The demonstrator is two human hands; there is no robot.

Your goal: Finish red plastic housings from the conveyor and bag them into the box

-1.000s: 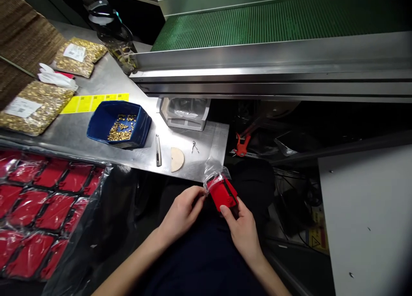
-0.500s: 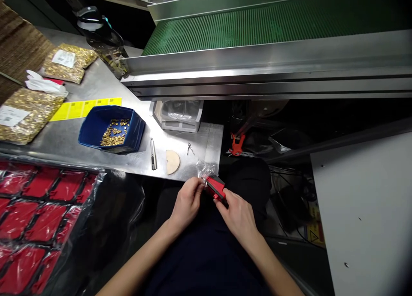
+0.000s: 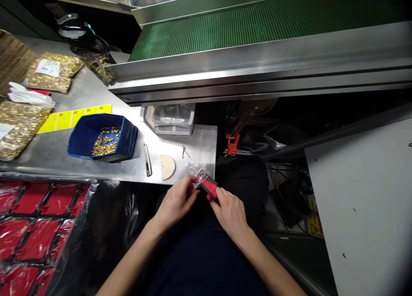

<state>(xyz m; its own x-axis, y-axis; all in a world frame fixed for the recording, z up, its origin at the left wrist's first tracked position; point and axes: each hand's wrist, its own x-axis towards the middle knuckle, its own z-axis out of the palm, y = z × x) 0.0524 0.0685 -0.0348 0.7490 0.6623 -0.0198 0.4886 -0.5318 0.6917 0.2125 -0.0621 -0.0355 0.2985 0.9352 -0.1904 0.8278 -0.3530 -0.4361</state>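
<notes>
Both hands work low, over the lap, just off the near edge of the steel desk [image 3: 180, 141]. Left hand [image 3: 175, 200] and right hand [image 3: 229, 210] share one small red plastic part [image 3: 209, 187], still partly in its clear bag [image 3: 197, 172]. Right grip closed on the part's lower end, thumb on top, steadying it. Left fingertips pinched on the bag film at the upper end, probably to peel it clear; the contact is too small to be sure.

On the desk, within reach: blue bin [image 3: 102, 137] of small brass pieces, a metal blade tool [image 3: 147, 160], a pale half-round disc [image 3: 168, 166], yellow label strip [image 3: 72, 118], sealed packs of brass parts [image 3: 51, 70]. Bagged red parts [image 3: 35, 227] lie stacked at the left. Green conveyor belt [image 3: 257, 25] runs beyond.
</notes>
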